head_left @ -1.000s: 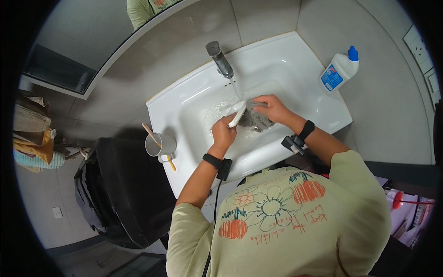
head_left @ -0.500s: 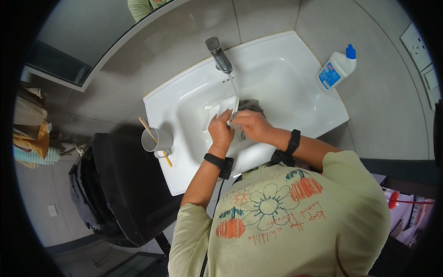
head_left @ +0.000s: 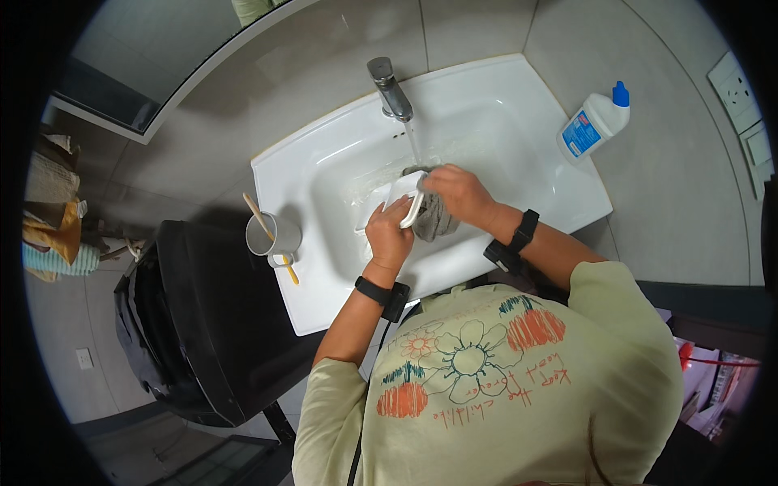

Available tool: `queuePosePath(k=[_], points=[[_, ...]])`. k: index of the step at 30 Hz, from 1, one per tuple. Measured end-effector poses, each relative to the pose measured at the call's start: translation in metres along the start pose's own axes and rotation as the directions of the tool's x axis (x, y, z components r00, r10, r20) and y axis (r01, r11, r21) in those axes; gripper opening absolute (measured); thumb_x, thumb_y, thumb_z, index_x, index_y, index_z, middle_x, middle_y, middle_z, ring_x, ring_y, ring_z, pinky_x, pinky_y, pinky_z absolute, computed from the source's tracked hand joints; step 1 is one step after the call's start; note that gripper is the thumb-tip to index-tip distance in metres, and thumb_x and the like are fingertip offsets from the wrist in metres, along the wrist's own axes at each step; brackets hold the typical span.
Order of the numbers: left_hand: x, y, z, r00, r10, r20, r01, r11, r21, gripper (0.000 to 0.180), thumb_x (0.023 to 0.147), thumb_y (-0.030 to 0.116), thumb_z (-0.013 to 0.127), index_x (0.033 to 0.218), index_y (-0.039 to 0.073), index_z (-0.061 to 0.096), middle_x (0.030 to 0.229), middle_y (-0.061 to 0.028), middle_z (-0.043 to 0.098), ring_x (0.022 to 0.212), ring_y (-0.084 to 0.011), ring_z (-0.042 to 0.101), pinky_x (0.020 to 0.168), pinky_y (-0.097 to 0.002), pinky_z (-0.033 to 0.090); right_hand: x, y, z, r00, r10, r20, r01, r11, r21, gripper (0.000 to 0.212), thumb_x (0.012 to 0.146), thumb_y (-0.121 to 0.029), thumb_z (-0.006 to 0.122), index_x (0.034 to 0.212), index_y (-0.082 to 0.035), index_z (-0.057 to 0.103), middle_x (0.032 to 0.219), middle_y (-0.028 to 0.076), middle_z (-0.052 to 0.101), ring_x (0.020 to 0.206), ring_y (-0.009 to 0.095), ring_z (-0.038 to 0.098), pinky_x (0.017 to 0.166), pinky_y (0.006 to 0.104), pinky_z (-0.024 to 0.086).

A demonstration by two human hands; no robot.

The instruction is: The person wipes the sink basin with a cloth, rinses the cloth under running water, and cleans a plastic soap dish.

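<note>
My left hand (head_left: 390,235) is closed on the near side of a white rectangular tray-like piece (head_left: 403,188), held tilted over the white washbasin (head_left: 324,279). My right hand (head_left: 460,196) is at the piece's far right edge, its fingers closed on a wet grey cloth (head_left: 438,223). The cloth bunches beneath that hand and behind the white piece. Water runs from the chrome tap (head_left: 391,89) onto the cloth and the far end of the piece. Part of the cloth and the fingertips of my left hand are hidden.
On the basin's left rim stand a grey cup (head_left: 284,233) with a brush handle in it and a small white cup (head_left: 280,260) with a yellow handle. A white bottle with a blue cap (head_left: 593,125) stands at the right rim. A black padded case (head_left: 231,324) is at the left.
The white piece has been tilted up and shows more of its rim. My right hand has moved up and right along its edge, and more of the cloth shows below.
</note>
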State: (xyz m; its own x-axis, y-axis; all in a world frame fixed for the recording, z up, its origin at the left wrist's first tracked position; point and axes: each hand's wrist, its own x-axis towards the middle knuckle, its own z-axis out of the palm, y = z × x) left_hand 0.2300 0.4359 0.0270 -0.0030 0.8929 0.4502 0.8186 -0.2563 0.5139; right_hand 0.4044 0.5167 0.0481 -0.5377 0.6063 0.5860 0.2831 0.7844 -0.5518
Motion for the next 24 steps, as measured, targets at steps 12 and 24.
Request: queuePosePath(k=[12,24], points=[[-0.001,0.013,-0.005,0.994,0.090,-0.067,-0.085,0.993,0.082,0.045,0.054,-0.009,0.052,0.092,0.008,0.068,0.098,-0.0101,0.066,0.089,-0.0280,0.062,0.089,-0.0435,0.045,-0.005,-0.008,0.005,0.972,0.229,-0.048,-0.226,0.972,0.065,0.027,0.069,0.007,0.054,0.096,0.003,0.060,0.091,0.017,0.060,0.084,0.034,0.058,0.073,0.0367,0.047],[-0.006,-0.004,0.004,0.995,0.095,-0.033,-0.091,0.989,0.115,0.041,0.061,-0.007,0.056,0.096,0.012,0.068,0.098,-0.0111,0.065,0.094,-0.0254,0.061,0.090,-0.0443,0.043,-0.028,-0.046,0.017,0.954,-0.136,0.265,0.051,0.951,0.306,0.027,0.067,0.010,0.053,0.091,0.000,0.060,0.091,0.015,0.057,0.085,0.032,0.054,0.075,0.0362,0.046]])
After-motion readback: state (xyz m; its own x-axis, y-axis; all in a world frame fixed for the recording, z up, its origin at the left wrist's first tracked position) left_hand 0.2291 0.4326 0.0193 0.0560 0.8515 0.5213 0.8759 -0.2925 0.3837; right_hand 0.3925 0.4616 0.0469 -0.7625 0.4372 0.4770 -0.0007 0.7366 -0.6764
